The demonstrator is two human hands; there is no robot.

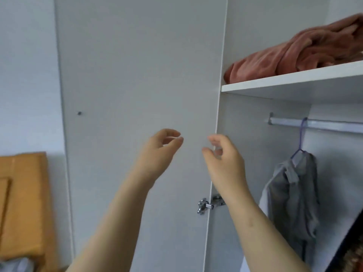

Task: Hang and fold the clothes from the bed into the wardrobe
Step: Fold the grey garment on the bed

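Both of my hands are raised in front of the open white wardrobe door (pixel 137 75). My left hand (pixel 159 152) has loosely curled fingers and holds nothing. My right hand (pixel 224 156) is beside it, near the door's hinge edge, fingers also loosely curled and empty. Inside the wardrobe a grey garment (pixel 292 203) hangs on a purple hanger (pixel 301 138) from the metal rail (pixel 324 124). A pinkish-brown blanket (pixel 304 54) lies bunched on the upper shelf (pixel 294 79).
A metal hinge (pixel 211 205) joins the door to the wardrobe side below my right wrist. An orange-brown wooden panel (pixel 23 203) stands at the lower left against the wall. A dark edge (pixel 347 242) shows at the lower right.
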